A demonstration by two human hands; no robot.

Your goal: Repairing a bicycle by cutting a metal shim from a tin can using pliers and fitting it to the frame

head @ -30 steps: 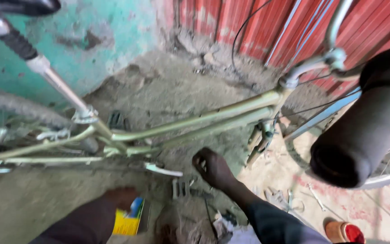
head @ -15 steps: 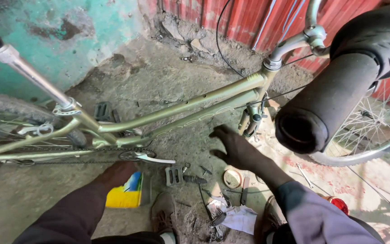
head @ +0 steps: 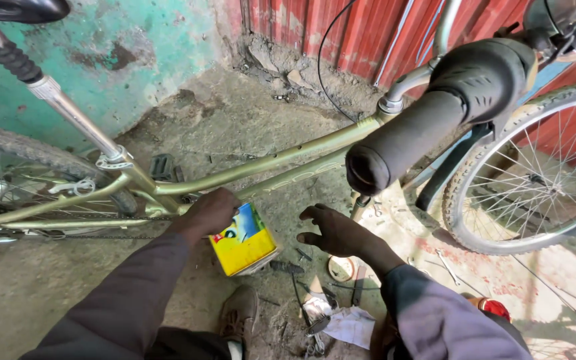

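While I crouch beside the bicycle frame [head: 261, 163], my left hand [head: 209, 212] grips a yellow tin [head: 243, 241] by its top.

My fingers are closed over the tin's upper edge, and it hangs tilted just under the frame's lower tube, above the dirt floor [head: 248, 113]. My right hand [head: 333, 231] is open, fingers spread, holding nothing, just beside the tin and above small parts scattered on the ground. The black handlebar grip [head: 428, 113] juts out close above it, and my shoe [head: 238, 312] sits below the tin.
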